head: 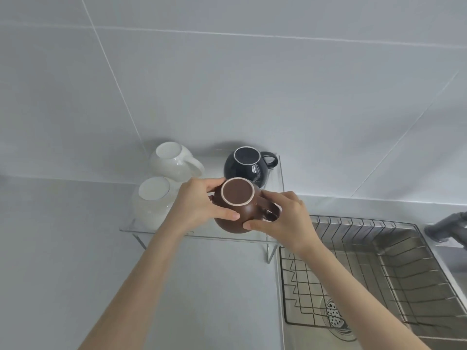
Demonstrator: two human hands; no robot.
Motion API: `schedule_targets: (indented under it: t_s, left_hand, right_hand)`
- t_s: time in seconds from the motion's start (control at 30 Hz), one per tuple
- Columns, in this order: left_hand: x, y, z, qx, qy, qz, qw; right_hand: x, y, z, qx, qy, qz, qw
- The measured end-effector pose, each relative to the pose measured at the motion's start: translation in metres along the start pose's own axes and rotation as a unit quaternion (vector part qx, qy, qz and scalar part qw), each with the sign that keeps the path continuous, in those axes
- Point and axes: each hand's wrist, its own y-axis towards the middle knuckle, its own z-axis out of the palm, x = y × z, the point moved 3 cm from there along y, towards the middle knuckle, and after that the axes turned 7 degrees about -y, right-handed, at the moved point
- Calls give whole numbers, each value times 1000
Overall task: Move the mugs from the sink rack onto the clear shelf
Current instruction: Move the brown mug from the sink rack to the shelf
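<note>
Clear shelf (161, 232) on the worktop (63, 248), against the tiled wall. Two white mugs upside down at its left end: one (174, 160) at back-left corner, one (154, 200) at front-left corner. Left hand (199, 205) wrapped on brown mug (237, 205), upside down at shelf's front-right; right hand (283, 218) closed around its handle side. Dark blue mug (249, 165) upside down at back-right corner. Sink rack (353, 248) right of shelf. No readable writing on anything.

Brown mug (236, 210); navy mug (249, 168); two white mugs (169, 160).
</note>
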Motion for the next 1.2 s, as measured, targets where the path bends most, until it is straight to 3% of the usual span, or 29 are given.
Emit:
schedule_targets:
  t_s: [0.4,0.8,1.03,1.2]
  left_hand:
    - [19,13,7,20,-12,-8,1000]
    - [21,11,9,29,-46,-2,999]
    - [19,9,10,55,-17,-3,998]
    - [23,5,6,72,-34,6,997]
  right_hand:
    - [-19,-3,14,-13,4,51,999]
    - [-17,-4,13,-12,9,41,999]
    - [-13,-13,10,28,11,17,999]
    - [-26,-31,-4,-95,60,34,993]
